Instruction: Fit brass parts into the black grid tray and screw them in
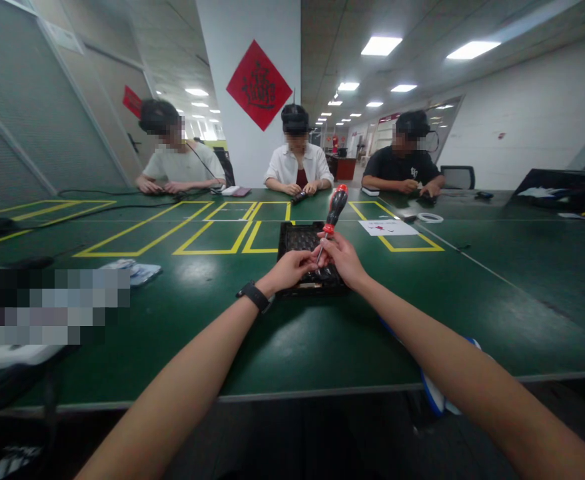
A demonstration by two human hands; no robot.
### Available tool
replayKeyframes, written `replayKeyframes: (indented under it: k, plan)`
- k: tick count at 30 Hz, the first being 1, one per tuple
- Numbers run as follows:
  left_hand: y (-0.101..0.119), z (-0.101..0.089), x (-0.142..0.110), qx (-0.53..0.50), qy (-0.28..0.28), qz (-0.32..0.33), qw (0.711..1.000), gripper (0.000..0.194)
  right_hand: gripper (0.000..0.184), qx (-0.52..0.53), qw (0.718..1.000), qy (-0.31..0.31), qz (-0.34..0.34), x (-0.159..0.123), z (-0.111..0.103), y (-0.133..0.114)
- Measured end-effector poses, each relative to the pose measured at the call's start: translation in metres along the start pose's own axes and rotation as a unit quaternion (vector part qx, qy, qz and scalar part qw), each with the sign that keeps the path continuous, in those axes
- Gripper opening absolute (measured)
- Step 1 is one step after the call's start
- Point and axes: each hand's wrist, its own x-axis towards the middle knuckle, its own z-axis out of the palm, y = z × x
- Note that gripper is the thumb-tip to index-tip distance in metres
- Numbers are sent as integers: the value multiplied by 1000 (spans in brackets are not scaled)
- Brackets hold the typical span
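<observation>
A screwdriver (336,208) with a black-and-red handle points up and leans slightly right, its thin metal shaft running down between my hands. The fingers of my right hand (346,259) are closed around the shaft just below the handle. Close beside the lower shaft, my left hand (295,268) has its thumb and fingers pinched together; whatever lies between them is too small to make out. Both hands are over a black plastic tray (286,233) with an uneven, compartment-like inside. My hands cover part of that tray, and the screwdriver's tip is hard to see.
Yellow tape (207,252) marks rectangles on the green table (197,347). A white paper sheet (390,228) and a white ring (430,218) lie to the right. Plastic packets (145,273) lie left. Three people sit across, including one in a white shirt (277,167).
</observation>
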Motion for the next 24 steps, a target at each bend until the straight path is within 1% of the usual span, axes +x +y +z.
replayKeyframes:
  k: [2, 3, 6, 8, 10, 12, 13, 15, 16, 17, 18, 20, 22, 24]
  plan:
    - [0, 1, 1, 8, 17, 8, 1000, 19, 38, 19, 1000, 16, 9, 0, 0, 0]
    - [-1, 1, 1, 16, 41, 8, 999, 19, 39, 28, 999, 26, 10, 1, 0, 0]
    - [-5, 1, 3, 53, 152, -12, 987, 16, 39, 49, 995, 83, 2, 1, 0, 0]
    - [-8, 0, 4, 51, 200, -36, 978, 17, 40, 52, 989, 140, -10, 1, -1, 1]
    - [-11, -1, 5, 16, 206, -56, 977, 18, 40, 49, 979, 196, -26, 1, -3, 2]
    - [-14, -2, 5, -20, 205, -72, 976, 18, 36, 51, 972, 228, -35, 1, -5, 3]
    - [-15, -2, 5, -32, 218, -80, 972, 18, 35, 55, 969, 237, -34, 1, -6, 3]
    - [-16, -3, 5, -50, 265, -99, 958, 24, 33, 58, 969, 240, -16, 2, -8, 4]
    - [-16, -3, 5, -57, 289, -108, 949, 31, 31, 50, 970, 237, 2, 3, -9, 4]
    - [-17, -4, 5, -64, 305, -115, 943, 39, 28, 34, 972, 230, 23, 3, -9, 5]
    - [-17, -4, 5, -72, 309, -116, 941, 46, 26, 12, 975, 219, 43, 3, -8, 4]
    - [-16, -5, 6, -85, 291, -107, 947, 51, 24, -32, 979, 189, 68, 3, -7, 3]
    - [-15, -5, 7, -103, 266, -97, 954, 49, 24, -58, 982, 168, 60, 2, -5, 2]
    - [-13, -5, 8, -126, 258, -99, 953, 46, 25, -68, 983, 163, 43, 0, -3, 1]
